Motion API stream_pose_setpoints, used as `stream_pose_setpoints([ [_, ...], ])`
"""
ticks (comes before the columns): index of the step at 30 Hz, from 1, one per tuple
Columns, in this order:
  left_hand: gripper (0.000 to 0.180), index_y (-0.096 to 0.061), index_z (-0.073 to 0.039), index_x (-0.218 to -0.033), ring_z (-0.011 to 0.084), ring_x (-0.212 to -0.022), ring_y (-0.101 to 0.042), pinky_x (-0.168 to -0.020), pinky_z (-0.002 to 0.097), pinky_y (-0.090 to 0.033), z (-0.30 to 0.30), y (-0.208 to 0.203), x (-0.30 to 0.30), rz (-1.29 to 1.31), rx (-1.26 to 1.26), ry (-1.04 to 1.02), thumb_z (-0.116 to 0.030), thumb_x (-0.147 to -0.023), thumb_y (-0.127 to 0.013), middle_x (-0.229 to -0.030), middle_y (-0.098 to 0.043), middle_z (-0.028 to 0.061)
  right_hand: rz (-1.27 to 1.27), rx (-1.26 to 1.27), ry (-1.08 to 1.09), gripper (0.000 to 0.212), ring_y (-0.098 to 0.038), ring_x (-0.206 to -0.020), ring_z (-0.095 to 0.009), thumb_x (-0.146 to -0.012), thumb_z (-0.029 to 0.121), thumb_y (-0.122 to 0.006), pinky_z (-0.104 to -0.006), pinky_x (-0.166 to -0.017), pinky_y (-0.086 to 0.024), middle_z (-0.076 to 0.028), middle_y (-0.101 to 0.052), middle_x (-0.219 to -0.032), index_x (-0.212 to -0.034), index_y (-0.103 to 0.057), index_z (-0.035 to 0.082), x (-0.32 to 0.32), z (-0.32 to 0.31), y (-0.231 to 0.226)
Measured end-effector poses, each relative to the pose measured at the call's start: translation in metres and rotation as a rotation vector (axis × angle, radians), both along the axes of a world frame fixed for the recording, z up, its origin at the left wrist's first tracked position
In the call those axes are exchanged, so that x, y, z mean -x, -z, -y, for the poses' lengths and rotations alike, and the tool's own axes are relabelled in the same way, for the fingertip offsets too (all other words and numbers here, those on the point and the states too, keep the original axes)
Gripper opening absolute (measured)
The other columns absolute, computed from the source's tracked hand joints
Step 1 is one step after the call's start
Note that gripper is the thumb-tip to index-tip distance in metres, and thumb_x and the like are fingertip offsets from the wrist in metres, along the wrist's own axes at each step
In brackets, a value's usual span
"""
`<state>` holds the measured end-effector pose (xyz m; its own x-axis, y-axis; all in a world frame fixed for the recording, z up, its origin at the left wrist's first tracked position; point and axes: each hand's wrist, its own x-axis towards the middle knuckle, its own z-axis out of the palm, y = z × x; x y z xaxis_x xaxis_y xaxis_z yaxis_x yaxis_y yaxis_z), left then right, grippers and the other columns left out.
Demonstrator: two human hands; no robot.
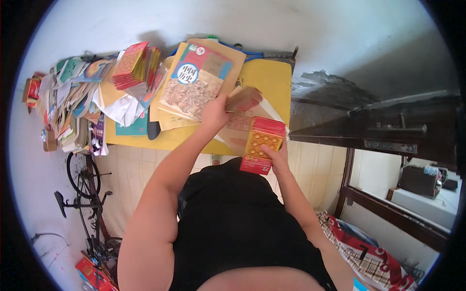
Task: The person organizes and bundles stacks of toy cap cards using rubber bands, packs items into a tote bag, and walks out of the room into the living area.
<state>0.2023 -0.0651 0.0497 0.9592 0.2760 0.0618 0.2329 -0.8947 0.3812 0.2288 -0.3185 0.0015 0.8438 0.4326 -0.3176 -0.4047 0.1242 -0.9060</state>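
My right hand point(277, 159) grips a thick stack of red-and-yellow printed packets point(262, 141) just in front of my body, its thumb across the top one. My left hand point(216, 115) is closed on a flat brown-and-red bundle point(246, 99), smeared by motion, whose kind I cannot make out. A large tan paper sheet with red print point(239, 128) lies under and between the hands. Beside the left hand rests a history textbook point(191, 80) with a pink, blue and beige cover, on top of brown envelopes point(233, 56).
A yellow table point(276, 80) carries a pile of similar red packets point(130, 68) and a heap of books and papers point(73, 104) on the left. A dark wooden door point(378, 128) stands at the right. A bicycle point(85, 194) leans at the lower left.
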Motion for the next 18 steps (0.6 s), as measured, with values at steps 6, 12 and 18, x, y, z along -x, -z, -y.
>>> stream_pose_setpoints([
  [6, 0.064, -0.051, 0.003, -0.114, 0.0192, -0.095, -0.062, -0.085, 0.0334, -0.049, -0.019, 0.006, 0.092, 0.199, 1.227, -0.567, -0.009, -0.06, -0.083, -0.105, -0.063, 0.0116, -0.446, -0.312, -0.056, 0.052, -0.056, -0.109, -0.028, -0.085, 0.024, -0.063, -0.044, -0.095, -0.045, -0.012, -0.056, -0.121, -0.129, -0.044, 0.005, -0.073, 0.03, 0.006],
  [12, 0.057, -0.051, 0.002, -0.115, 0.0182, -0.092, -0.062, -0.083, 0.0329, -0.05, -0.024, -0.027, 0.155, 0.36, 1.25, -0.743, -0.005, -0.066, -0.078, -0.106, -0.063, 0.0106, -0.314, -0.3, -0.087, 0.052, -0.055, -0.112, -0.028, -0.089, 0.031, -0.058, -0.0451, -0.096, -0.044, -0.012, -0.054, -0.125, -0.131, -0.043, 0.005, -0.179, 0.003, -0.053],
  [18, 0.051, -0.048, 0.001, -0.118, 0.0212, -0.096, -0.063, -0.085, 0.0362, -0.052, -0.014, -0.059, 0.228, 0.782, 1.532, -0.87, -0.005, -0.074, -0.073, -0.11, -0.061, 0.0124, -0.289, -0.119, -0.208, 0.052, -0.056, -0.109, -0.025, -0.086, 0.027, -0.064, -0.0408, -0.093, -0.047, -0.012, -0.056, -0.122, -0.127, -0.045, 0.002, -0.243, -0.086, -0.053],
])
